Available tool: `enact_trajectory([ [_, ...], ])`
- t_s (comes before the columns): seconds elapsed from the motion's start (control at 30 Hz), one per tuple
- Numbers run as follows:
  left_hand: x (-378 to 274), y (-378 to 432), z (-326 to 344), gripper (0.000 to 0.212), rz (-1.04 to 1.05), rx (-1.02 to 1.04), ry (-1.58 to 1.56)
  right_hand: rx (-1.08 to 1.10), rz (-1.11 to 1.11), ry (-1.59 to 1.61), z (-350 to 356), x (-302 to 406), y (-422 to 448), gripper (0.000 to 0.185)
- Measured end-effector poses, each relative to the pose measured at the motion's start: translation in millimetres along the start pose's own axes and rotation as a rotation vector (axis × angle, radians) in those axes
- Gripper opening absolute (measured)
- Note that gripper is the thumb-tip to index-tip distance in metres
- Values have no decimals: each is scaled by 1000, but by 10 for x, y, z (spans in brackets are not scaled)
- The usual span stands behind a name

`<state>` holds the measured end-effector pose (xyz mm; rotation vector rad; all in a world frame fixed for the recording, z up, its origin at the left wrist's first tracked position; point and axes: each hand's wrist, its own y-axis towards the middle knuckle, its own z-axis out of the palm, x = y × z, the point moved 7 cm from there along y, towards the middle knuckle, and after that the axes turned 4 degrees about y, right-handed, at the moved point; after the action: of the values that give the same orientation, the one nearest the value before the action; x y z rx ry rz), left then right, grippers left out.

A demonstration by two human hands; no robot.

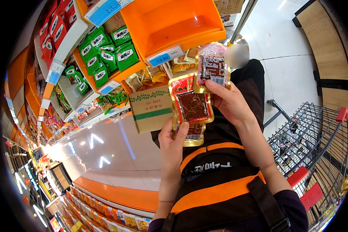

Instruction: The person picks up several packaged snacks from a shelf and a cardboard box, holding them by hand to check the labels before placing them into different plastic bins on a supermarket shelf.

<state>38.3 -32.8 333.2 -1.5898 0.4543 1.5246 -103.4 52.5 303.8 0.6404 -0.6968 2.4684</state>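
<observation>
My left hand (174, 137) pinches gold-edged snack packets between thumb and fingers. The upper one is a red packet (191, 105) with a clear window onto dark brown food. Beneath it a second packet (195, 134) pokes out, its printed back and barcode partly covered. My right hand (233, 101) grips a pink, gold-edged packet (211, 67), back side up, with its thumb on the lower edge. The pink packet overlaps the red one's top corner. Both hands are above my dark apron, close to a cardboard box (150, 105).
An orange display bin (174, 26) stands ahead. Beside it, another bin holds green packets (100, 55); red packets (53, 32) lie farther left. Wrapped snacks (150, 76) fill a lower compartment. A wire shopping cart (304, 139) stands right, and a metal post (243, 21) rises ahead.
</observation>
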Motion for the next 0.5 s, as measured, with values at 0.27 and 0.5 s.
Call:
enact_trajectory([
  [0.27,91,-63,44,25,-69,55,-195,64,99,560,3,-126,39,30],
  [0.5,63,-146,109,34,-92,99,-326,504,295,1322,230,-208,34,33],
])
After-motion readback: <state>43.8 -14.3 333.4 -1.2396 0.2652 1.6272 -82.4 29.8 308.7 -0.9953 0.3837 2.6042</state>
